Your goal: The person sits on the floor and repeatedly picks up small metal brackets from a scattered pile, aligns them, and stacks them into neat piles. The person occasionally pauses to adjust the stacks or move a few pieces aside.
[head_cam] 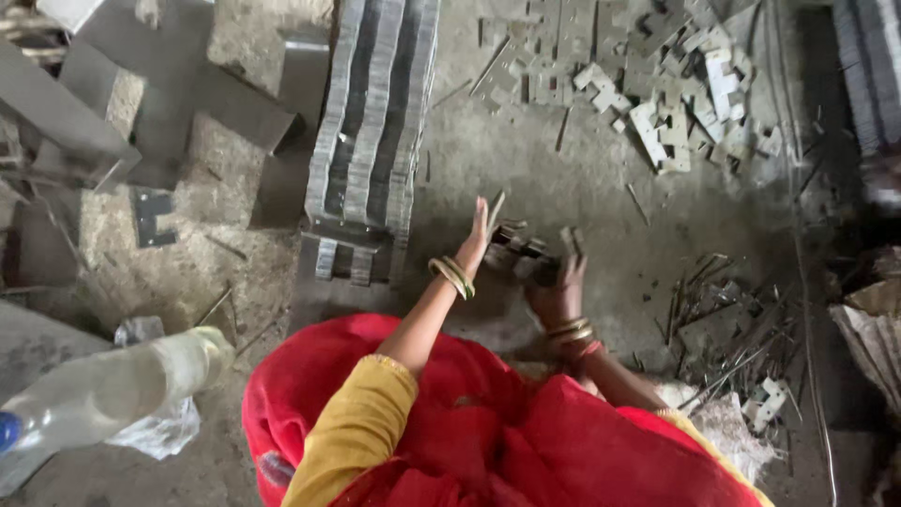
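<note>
Left hand [477, 237] flat and wide, fingers straight and together, pointing toward 12 o'clock, edge pressed against a small bundle of dark metal pieces [519, 246] on the floor. Gold bangles [452, 277] around the left wrist, yellow sleeve [352, 427] further back. Right hand [560, 282] at 3 o'clock of the left, curled over the same bundle, fingers bent and gripping its near end; exact grip blurred, hard to tell beyond that. More bangles [571, 330] on the right wrist. Bundle lying between both hands, just past the red cloth [488, 432] covering the lap.

At 11 o'clock from the hands, a tall stacked row of notched metal stampings [374, 122], set on edge and running toward 12 o'clock, just beside the left hand. At 1 o'clock, well apart, a loose heap of pale flat cut-outs [671, 103] scattered over the dusty floor [526, 160]. At 3 to 4 o'clock, near the right arm, a tangle of thin metal strips and offcuts [723, 319]. At 8 o'clock, a clear plastic bottle [113, 390] lying tilted with a blue cap. At 10 o'clock, far off, large grey sheet plates [169, 103] leaning over one another, one small dark bracket [153, 218] flat beside them.
</note>
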